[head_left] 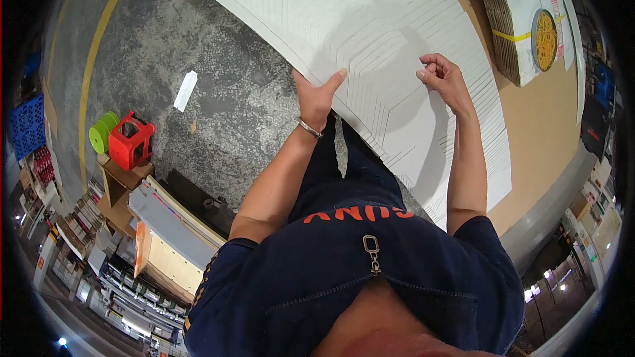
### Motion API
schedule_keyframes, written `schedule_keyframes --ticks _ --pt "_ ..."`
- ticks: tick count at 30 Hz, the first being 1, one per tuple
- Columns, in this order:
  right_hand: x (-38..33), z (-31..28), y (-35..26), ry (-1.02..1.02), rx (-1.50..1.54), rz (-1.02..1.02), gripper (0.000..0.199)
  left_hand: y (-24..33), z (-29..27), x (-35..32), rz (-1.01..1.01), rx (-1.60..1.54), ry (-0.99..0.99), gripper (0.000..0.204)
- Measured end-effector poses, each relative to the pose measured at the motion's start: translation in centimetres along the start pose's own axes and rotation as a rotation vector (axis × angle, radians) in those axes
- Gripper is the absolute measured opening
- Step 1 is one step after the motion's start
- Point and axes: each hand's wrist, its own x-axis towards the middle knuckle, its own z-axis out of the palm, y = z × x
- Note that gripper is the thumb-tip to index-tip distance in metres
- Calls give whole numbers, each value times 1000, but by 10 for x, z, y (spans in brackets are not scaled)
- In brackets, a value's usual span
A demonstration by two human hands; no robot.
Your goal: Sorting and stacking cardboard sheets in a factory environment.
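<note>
A large white sheet of card or board [390, 46], marked with nested angular lines, lies in front of me. My left hand [314, 98] is at its near left edge. The thumb rests over the edge while the other fingers pass mostly out of sight beneath it, so the hand grips the sheet. Over the sheet's right part hovers my right hand [448, 84], its fingers loosely curled and a gap between thumb and forefinger. Nothing shows between them. A shadow falls on the sheet around that hand.
Brown board [536, 139] extends under the sheet's right side. A strapped cardboard stack [506, 23] with a yellow round piece [544, 39] stands far right. On the left floor are a white strip [186, 91], a red plastic frame [131, 140], a green spool [102, 132] and a wooden bench [175, 225].
</note>
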Motion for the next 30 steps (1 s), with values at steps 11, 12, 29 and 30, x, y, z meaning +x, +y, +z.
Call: schedule_keyframes --ticks 11,12,29,30 --pt "-10 -3 7 28 -16 1 35 -17 0 -7 4 14 -39 69" --pt "-10 -4 9 22 -17 9 36 -18 -1 -7 6 16 -39 70" --pt "-21 -7 16 75 -31 17 47 -21 7 -22 -8 47 -28 73" --pt "-22 -6 13 72 -32 24 46 -21 7 -23 -17 36 -23 72"
